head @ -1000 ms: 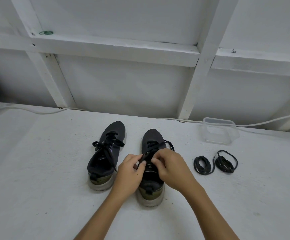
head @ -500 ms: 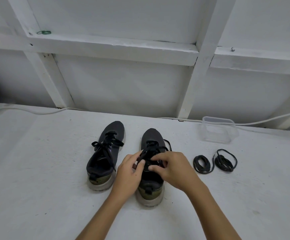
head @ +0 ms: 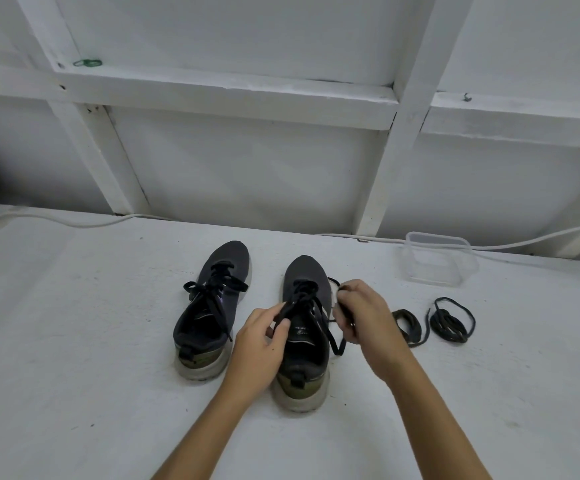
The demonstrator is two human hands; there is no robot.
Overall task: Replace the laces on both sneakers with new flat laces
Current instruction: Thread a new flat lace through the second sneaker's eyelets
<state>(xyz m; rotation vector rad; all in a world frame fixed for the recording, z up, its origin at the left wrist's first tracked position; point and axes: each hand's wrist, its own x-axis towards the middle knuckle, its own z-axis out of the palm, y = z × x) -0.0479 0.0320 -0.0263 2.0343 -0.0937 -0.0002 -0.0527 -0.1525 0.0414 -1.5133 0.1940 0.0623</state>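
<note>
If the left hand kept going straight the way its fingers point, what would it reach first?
The left hand, pinching the lace, points up and right across the right sneaker; it would likely meet the right hand first, though depth is unclear.

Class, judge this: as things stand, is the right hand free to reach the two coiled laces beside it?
Probably not yet: the right hand pinches the lace of the right sneaker. Otherwise bare table lies between it and the coiled laces.
</note>
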